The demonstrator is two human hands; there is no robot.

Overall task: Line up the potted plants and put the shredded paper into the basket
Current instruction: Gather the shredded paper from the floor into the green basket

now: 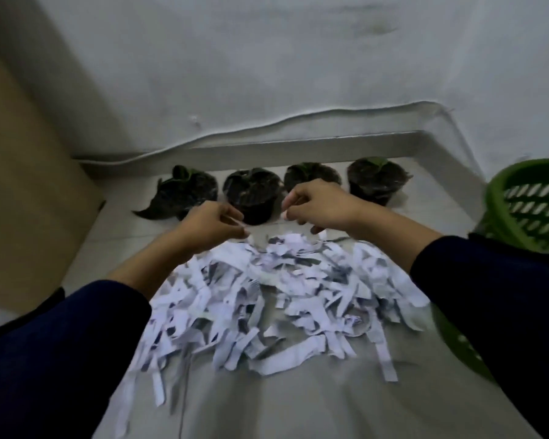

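Several small dark potted plants [251,193] stand in a row on the floor by the wall. In front of them a wide pile of white shredded paper [267,299] lies spread on the floor. My left hand [208,224] is at the far edge of the pile, fingers pinched on a paper strip. My right hand [317,204] is beside it, also pinched on a strip near the second and third pots. A green slotted basket [526,201] stands at the right, partly hidden by my right sleeve.
A grey wall with a raised ledge [298,144] runs behind the pots. A tan panel [19,185] stands at the left. Bare floor [282,407] shows in front of the paper pile.
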